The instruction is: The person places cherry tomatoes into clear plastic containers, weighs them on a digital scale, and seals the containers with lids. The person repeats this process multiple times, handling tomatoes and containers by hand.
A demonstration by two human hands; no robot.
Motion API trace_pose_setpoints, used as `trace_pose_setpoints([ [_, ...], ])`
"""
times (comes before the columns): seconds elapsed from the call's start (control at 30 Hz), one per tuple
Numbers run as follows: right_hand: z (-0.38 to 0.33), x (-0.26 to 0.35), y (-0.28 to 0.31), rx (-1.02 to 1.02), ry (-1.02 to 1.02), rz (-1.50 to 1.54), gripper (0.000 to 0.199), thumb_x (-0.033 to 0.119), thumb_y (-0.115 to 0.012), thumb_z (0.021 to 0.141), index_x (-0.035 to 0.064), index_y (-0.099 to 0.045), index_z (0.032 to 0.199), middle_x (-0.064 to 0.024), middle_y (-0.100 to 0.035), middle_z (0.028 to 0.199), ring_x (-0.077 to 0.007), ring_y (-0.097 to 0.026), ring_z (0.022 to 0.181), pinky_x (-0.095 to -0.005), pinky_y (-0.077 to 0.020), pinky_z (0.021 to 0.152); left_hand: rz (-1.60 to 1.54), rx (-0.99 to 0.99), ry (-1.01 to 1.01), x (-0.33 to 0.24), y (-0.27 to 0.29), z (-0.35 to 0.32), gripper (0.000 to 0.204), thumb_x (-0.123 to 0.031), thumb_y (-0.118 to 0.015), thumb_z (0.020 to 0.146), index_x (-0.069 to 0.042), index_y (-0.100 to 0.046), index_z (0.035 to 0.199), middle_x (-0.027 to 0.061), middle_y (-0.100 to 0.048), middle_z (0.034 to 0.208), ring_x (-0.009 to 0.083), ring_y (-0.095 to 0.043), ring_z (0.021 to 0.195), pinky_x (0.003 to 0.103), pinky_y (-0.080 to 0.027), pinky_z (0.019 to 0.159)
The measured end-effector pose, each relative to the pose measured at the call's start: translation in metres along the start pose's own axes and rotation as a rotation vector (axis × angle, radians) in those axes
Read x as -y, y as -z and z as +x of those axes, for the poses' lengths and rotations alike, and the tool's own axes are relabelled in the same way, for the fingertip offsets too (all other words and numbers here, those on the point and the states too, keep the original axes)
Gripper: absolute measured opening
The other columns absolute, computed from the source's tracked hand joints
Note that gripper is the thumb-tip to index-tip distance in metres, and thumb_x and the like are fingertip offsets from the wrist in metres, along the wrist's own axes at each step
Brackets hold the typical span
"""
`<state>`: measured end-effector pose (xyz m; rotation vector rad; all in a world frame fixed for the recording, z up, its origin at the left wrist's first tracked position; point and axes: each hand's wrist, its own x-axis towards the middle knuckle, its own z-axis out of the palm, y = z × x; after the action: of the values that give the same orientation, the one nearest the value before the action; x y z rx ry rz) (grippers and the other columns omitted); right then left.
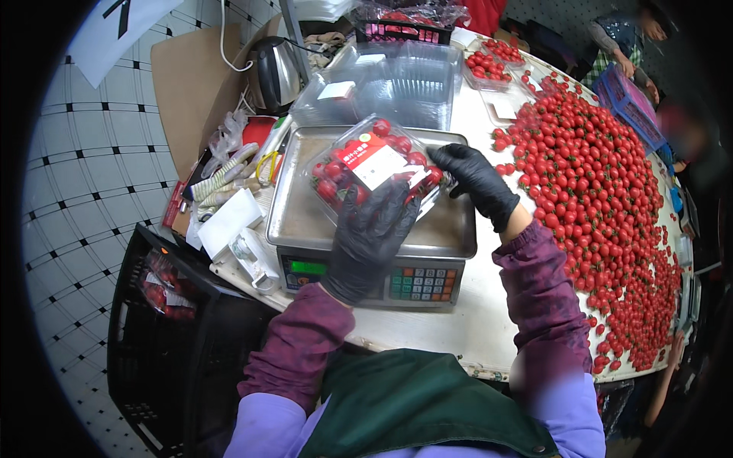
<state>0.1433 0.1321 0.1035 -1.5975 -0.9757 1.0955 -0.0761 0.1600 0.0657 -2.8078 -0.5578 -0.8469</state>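
The big round white table [473,320] holds a metal scale [305,221] near its left edge, and everything here is told from that scale. To the right of the scale, a wide heap of small red tomatoes [603,198] covers much of the table. Left of the scale and lower down sits a black crate [145,336] (on the floor, it seems). Behind the scale stands a stack of clear empty boxes [397,84], with a shiny kettle [273,72] just to their left. Over the scale's pan is a clear box of tomatoes [370,164] with a red and white label. The left hand [366,237], in a black glove, has its fingers on the box's near side. The right hand [477,183], also gloved, has its fingers bent around the box's right end.
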Motion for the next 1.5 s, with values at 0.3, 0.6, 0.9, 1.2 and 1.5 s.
trace_pose_setpoints([
  [0.3, -0.027, 0.009, -0.022, 0.043, -0.203, 0.186, 0.048, 0.041, -0.069, 0.076, 0.0041, -0.051, 0.1, -0.001, -0.052, 0.076, -0.0086, -0.05, 0.058, -0.024, -0.0437, 0.052, -0.139, -0.107, 0.151, 0.025, 0.013, -0.017, 0.044, -0.012, -0.059, 0.08, -0.02, -0.054, 0.123, 0.0044, -0.043, 0.134, 0.0271, -0.038, 0.124, 0.054, -0.03, 0.1],
  [0.6, -0.036, -0.003, -0.021, -0.007, -0.217, 0.305, 0.038, 0.032, -0.071, 0.076, 0.0082, -0.052, 0.099, 0.0004, -0.052, 0.074, -0.0089, -0.051, 0.059, -0.0249, -0.0465, 0.052, -0.237, -0.109, 0.093, 0.032, 0.013, -0.021, 0.038, -0.012, -0.064, 0.078, -0.014, -0.059, 0.115, 0.0079, -0.047, 0.129, 0.028, -0.039, 0.125, 0.043, -0.033, 0.101],
  [0.9, -0.037, 0.0, -0.017, 0.024, -0.229, 0.296, 0.036, 0.033, -0.069, 0.078, 0.0081, -0.051, 0.097, -0.0007, -0.052, 0.077, -0.0097, -0.054, 0.062, -0.0267, -0.0489, 0.057, -1.519, 0.139, 1.189, 0.05, 0.045, -0.022, 0.032, -0.021, -0.06, 0.086, -0.006, -0.052, 0.113, -0.0018, -0.053, 0.062, 0.0088, -0.055, 0.05, 0.021, -0.044, 0.046],
  [1.2, -0.052, -0.003, -0.024, -0.043, -0.22, 0.312, 0.038, 0.03, -0.07, 0.077, 0.0067, -0.048, 0.096, -0.0037, -0.051, 0.079, -0.0123, -0.057, 0.065, -0.0283, -0.052, 0.052, -1.423, 0.183, 1.184, 0.054, 0.054, -0.001, 0.032, -0.019, -0.063, 0.081, -0.004, -0.052, 0.107, -0.0013, -0.054, 0.065, 0.0052, -0.05, 0.053, 0.02, -0.039, 0.046],
  [1.5, -0.049, -0.011, -0.017, 0.01, -0.219, 0.412, 0.035, 0.025, -0.071, 0.077, 0.0071, -0.048, 0.095, -0.0032, -0.053, 0.076, -0.0119, -0.056, 0.062, -0.024, -0.0467, 0.052, -1.413, 0.219, 1.134, 0.049, 0.044, -0.001, 0.036, -0.019, -0.063, 0.082, -0.006, -0.05, 0.113, -0.0018, -0.056, 0.067, 0.0045, -0.05, 0.053, 0.018, -0.037, 0.044],
])
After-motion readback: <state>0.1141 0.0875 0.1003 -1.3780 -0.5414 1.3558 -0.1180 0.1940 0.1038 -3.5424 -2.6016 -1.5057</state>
